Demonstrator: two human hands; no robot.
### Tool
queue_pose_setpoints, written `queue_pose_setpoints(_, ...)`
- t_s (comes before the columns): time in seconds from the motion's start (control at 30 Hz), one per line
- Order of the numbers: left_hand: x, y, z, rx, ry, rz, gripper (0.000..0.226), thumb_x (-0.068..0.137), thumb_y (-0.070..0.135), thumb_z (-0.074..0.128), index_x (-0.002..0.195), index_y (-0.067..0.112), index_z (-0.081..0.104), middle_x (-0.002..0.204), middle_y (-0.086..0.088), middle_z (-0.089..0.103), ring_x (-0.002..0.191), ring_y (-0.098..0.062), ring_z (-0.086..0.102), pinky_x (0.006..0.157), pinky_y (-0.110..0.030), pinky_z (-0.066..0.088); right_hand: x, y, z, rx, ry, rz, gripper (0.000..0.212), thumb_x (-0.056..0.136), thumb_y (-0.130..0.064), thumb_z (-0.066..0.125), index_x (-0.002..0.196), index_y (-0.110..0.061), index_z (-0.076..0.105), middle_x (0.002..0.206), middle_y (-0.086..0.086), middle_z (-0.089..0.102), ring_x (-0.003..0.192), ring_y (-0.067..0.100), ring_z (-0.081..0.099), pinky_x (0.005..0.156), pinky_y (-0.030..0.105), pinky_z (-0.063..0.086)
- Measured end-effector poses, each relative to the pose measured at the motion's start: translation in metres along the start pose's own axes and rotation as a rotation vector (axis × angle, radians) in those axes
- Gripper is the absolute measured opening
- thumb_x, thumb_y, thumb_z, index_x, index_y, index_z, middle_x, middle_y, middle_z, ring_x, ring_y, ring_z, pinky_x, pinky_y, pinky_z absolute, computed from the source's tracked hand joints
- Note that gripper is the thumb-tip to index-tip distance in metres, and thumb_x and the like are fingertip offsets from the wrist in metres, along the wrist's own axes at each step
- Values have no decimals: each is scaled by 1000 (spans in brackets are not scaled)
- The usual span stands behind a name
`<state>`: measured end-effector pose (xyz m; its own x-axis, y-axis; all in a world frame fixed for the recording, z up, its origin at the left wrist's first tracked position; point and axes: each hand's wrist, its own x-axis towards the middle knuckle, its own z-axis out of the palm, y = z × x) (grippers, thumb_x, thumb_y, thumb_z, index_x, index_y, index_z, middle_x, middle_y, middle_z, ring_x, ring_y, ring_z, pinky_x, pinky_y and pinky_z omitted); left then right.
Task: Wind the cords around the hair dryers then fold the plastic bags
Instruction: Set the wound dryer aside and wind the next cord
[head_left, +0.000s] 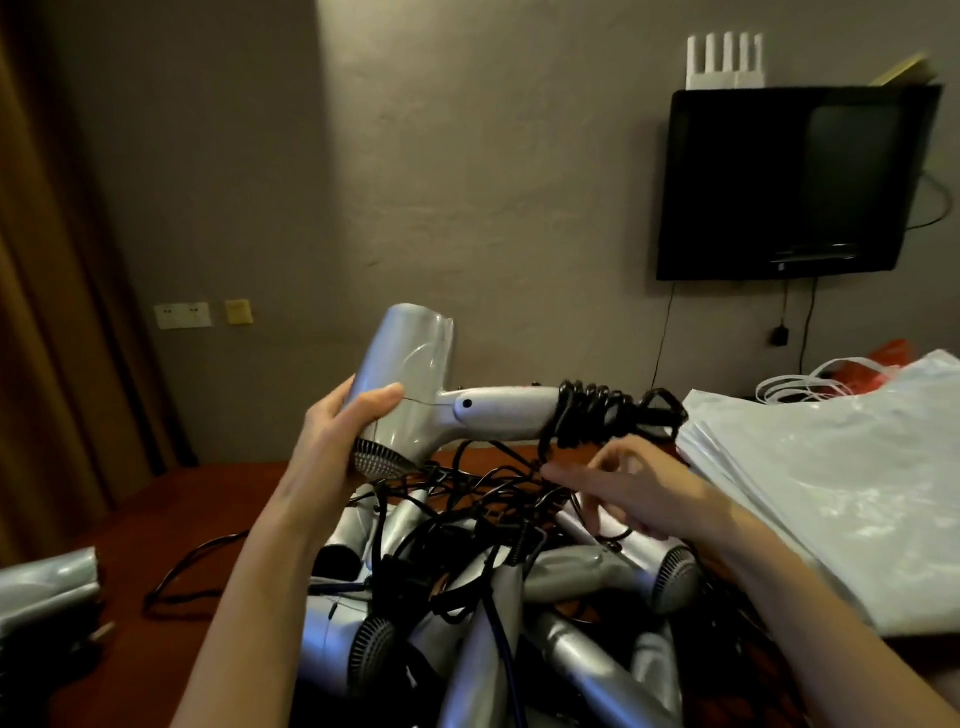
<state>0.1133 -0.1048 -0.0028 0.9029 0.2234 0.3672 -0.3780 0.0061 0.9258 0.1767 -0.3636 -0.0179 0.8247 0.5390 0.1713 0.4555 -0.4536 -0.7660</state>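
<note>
My left hand (343, 441) grips the barrel of a silver hair dryer (415, 374) held up above the table, its handle pointing right. A black cord (597, 410) is coiled several times around the end of that handle. My right hand (613, 488) sits just below the coils and pinches the loose run of the cord between thumb and fingertips. Below both hands lies a pile of silver hair dryers (519, 597) with tangled black cords. A stack of white plastic bags (831, 467) lies to the right.
The dark red table (171, 519) carries a loose black cord (182, 582) at the left and another silver dryer (47, 587) at the left edge. A wall-mounted television (789, 182) hangs at the back right, and a brown curtain (52, 260) covers the left.
</note>
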Motion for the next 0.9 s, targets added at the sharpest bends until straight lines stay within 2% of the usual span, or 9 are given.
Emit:
queue_pose_setpoints(0.1, -3, 1, -1, 24, -109, -53, 66, 53, 46, 71, 107, 7, 67, 86, -12, 70, 70, -22, 67, 54, -29, 55, 9, 24, -12, 76, 2, 166, 29, 85, -15, 69, 61, -29, 72, 54, -16, 65, 52, 1, 60, 83, 34, 57)
queue_pose_setpoints(0.17, -3, 0, -1, 36, -157, -42, 52, 53, 43, 72, 97, 16, 72, 82, -8, 70, 68, -20, 67, 51, -28, 54, 5, 16, -20, 201, -146, 107, 29, 85, -1, 61, 66, -17, 77, 62, -5, 70, 56, 3, 63, 70, 24, 56)
queue_pose_setpoints(0.2, -4, 1, -1, 49, -176, -29, 47, 52, 42, 72, 93, 19, 73, 80, -6, 70, 67, -18, 67, 50, -27, 53, 1, 7, -22, 230, -176, 48, 16, 83, -6, 63, 72, -5, 75, 67, 3, 69, 57, 7, 62, 59, 18, 51)
queue_pose_setpoints(0.27, -5, 2, 1, 117, -218, 7, 46, 52, 42, 73, 95, 24, 74, 82, 0, 72, 71, -15, 68, 52, -24, 53, -7, -10, -27, 181, -153, 22, 33, 87, -25, 67, 80, 7, 68, 68, 11, 59, 59, 14, 51, 49, 16, 38)
queue_pose_setpoints(0.4, -5, 4, 8, 262, -216, 125, 68, 54, 47, 74, 119, 31, 64, 108, 8, 73, 98, -9, 69, 77, -23, 56, -15, -26, -24, -247, 151, -157, 30, 94, -25, 58, 70, -12, 70, 48, -6, 52, 48, 5, 44, 50, 18, 33)
queue_pose_setpoints(0.5, -4, 7, 8, 285, -98, 221, 81, 54, 53, 72, 130, 31, 55, 115, 18, 67, 105, -2, 65, 78, -16, 52, -18, -37, -21, -53, 300, -213, 23, 96, -12, 53, 81, -18, 69, 56, -6, 57, 50, -1, 48, 53, 14, 36)
queue_pose_setpoints(0.63, -8, 11, 6, 304, -21, 303, 65, 56, 53, 71, 117, 51, 49, 106, 38, 62, 104, 9, 60, 76, -9, 49, -21, -40, -18, 69, 263, -178, 20, 97, -4, 47, 92, -17, 61, 56, -5, 58, 43, 4, 47, 45, 14, 37)
queue_pose_setpoints(0.8, -4, 5, 4, 309, 69, 345, 78, 53, 55, 72, 127, 46, 47, 118, 24, 58, 106, 4, 60, 75, -15, 53, -23, -38, -19, -189, 253, -125, 20, 98, -22, 51, 82, -17, 61, 54, -1, 66, 45, 9, 59, 51, 19, 43)
queue_pose_setpoints(0.9, -2, -1, 12, 339, 133, 351, 77, 53, 60, 70, 124, 52, 44, 118, 27, 54, 108, 3, 58, 80, -20, 54, -21, -37, -17, -134, 227, -196, 18, 99, -15, 48, 87, -20, 60, 56, -2, 62, 49, 10, 56, 54, 19, 43)
